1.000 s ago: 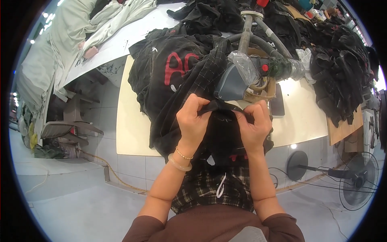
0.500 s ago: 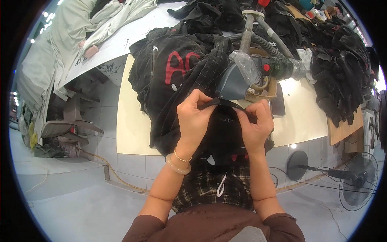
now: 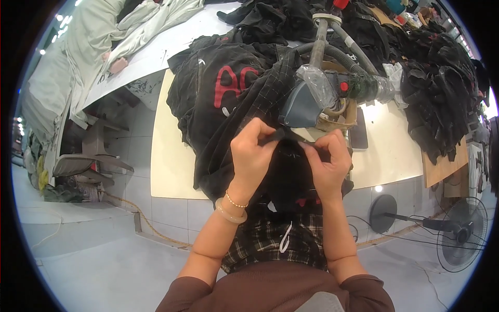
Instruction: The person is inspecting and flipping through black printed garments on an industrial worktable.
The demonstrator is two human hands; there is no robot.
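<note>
A black garment [image 3: 288, 166] hangs between my hands and drapes down toward my lap. My left hand [image 3: 252, 151] pinches its upper edge on one side, thumb against fingers. On the other side my right hand [image 3: 330, 158] pinches the same edge, leaving a short span of fabric between them. Just beyond that edge stands the dark grey-blue head of a machine [image 3: 300, 106], partly wrapped in clear plastic. A black garment with red lettering [image 3: 208, 88] lies heaped to the left of the machine; where it ends and the held cloth begins is hard to tell.
The cream tabletop [image 3: 392, 151] bears a dark flat device [image 3: 359, 129] right of the machine. More black garments [image 3: 434, 88] pile up at the far right. A standing fan [image 3: 460, 234] is at the lower right, a grey plastic stool [image 3: 91, 158] at the left. Pale cloth [image 3: 52, 73] hangs far left.
The held edge sits slightly lower and looks slacker, a little farther from the machine head. My left hand has shifted slightly toward the right; both hands keep their pinch.
</note>
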